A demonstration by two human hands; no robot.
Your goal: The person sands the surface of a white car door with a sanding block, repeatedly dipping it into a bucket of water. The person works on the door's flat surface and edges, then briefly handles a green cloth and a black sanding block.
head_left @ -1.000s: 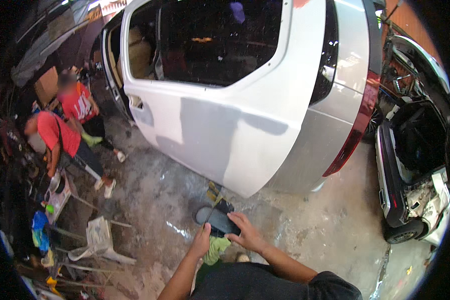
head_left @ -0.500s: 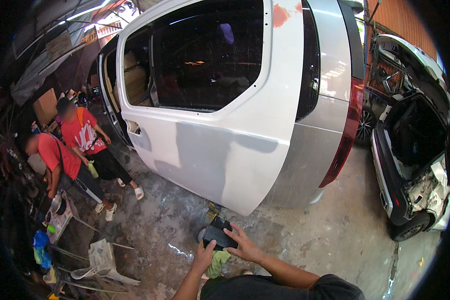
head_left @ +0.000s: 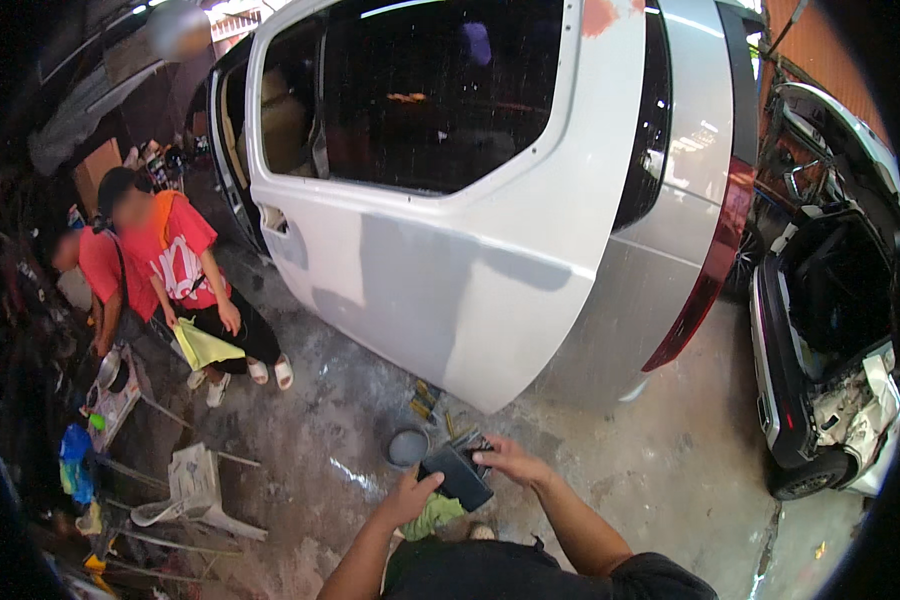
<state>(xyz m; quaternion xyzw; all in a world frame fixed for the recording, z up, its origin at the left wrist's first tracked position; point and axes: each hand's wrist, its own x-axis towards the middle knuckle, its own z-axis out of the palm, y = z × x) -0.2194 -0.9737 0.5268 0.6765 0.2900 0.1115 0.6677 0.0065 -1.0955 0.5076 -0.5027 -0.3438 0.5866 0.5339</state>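
Observation:
My left hand is closed on a dark, flat rectangular pad, thumb on its near side. My right hand pinches a dark piece at the pad's upper right edge. Whether that piece belongs to the pad, I cannot tell. A light green cloth hangs just below the pad, beside my left hand; what holds it up is hidden. Beyond my hands, a round grey bowl stands on the floor beside several small yellowish and dark items, too small to name.
Ahead stands a van with a white door panel patched in grey. A damaged car with its rear open is at the right. Two people in red shirts are at the left, one holding a yellow-green cloth. A white plastic chair lies nearer.
The pad has tilted, and my right hand has shifted right, going from spread fingers to a pinch. The bowl shows more fully. The standing person has come nearer, with the cloth spread out.

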